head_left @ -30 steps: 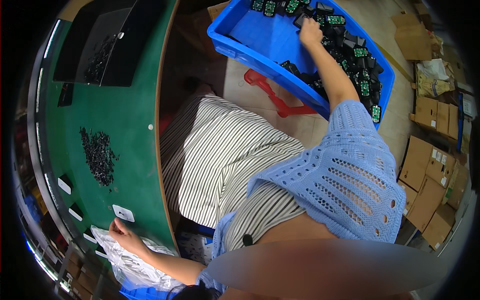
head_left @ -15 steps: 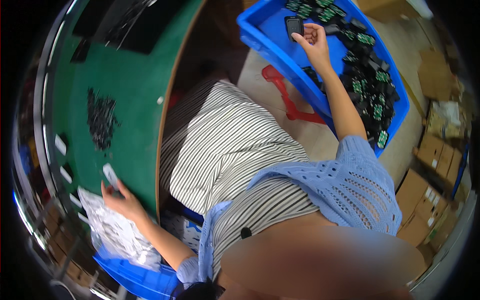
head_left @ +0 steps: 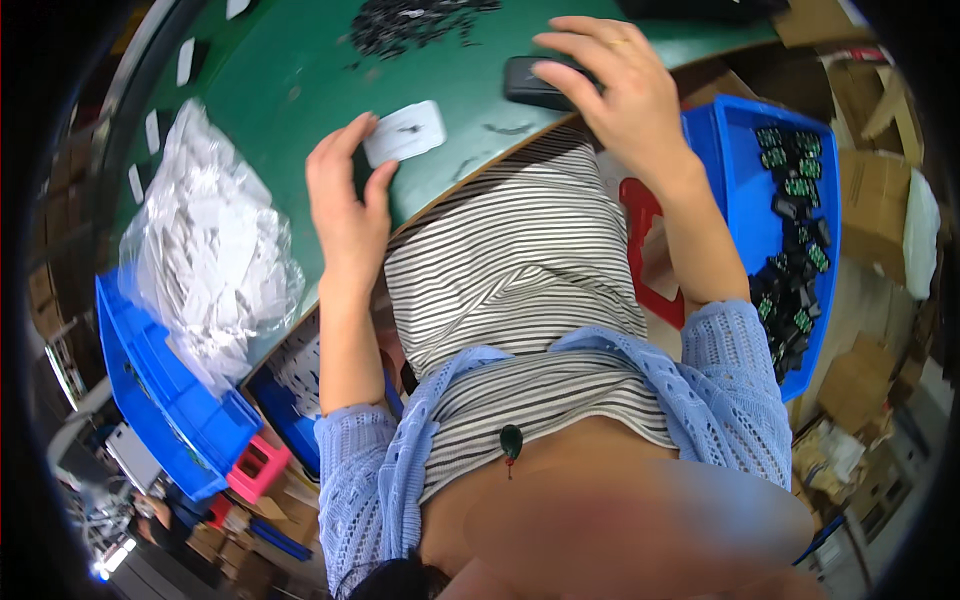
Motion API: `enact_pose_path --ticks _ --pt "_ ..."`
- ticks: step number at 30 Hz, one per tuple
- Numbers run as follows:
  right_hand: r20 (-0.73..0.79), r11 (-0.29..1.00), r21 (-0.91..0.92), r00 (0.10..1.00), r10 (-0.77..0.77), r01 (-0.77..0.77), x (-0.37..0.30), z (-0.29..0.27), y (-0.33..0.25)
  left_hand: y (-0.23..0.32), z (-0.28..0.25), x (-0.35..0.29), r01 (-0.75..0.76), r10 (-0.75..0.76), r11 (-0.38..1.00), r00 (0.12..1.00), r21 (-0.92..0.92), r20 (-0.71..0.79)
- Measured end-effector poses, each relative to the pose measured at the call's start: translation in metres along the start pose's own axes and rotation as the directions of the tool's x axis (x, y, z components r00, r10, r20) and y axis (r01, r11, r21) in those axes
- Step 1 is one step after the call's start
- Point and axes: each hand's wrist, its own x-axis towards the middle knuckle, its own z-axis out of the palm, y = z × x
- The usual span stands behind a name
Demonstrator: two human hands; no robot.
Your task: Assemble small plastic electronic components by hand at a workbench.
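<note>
Work at a green table (head_left: 280,90), seen from above. The left hand (head_left: 345,205) is at the left end of a white plate (head_left: 412,130) lying near the table's edge, a small dark piece (head_left: 410,128) on its face. Its thumb and forefinger stand apart at the plate's border; whether they pinch it cannot be told. To the right, the right hand (head_left: 630,105) spreads its fingers above a black case (head_left: 530,82) at the table's near edge, the thumb tip over the case. Beyond, between the hands, is a heap of small black parts (head_left: 405,28). Left: a clear bag (head_left: 190,150) of white pieces (head_left: 225,250). Right: a blue bin (head_left: 740,190) containing green circuit boards (head_left: 800,188) and black housings (head_left: 790,350).
</note>
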Motion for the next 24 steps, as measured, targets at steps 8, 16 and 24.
enact_pose_path --ticks 8,16,24 --pt "0.249 0.921 0.322 0.958 0.140 -0.218 -0.011 -0.005 -0.008 -0.007 0.004 -0.001 -0.003 0.000 0.998 0.999 -0.062 -0.040" --pt "0.250 0.853 0.521 0.950 -0.189 0.033 0.022 0.038 -0.050 -0.011 0.004 -0.003 0.032 -0.093 0.938 0.983 -0.346 -0.160" --pt "0.310 0.822 0.569 0.927 -0.212 -0.002 0.024 0.055 -0.054 -0.016 0.005 -0.006 -0.021 -0.006 0.965 0.995 -0.261 -0.103"
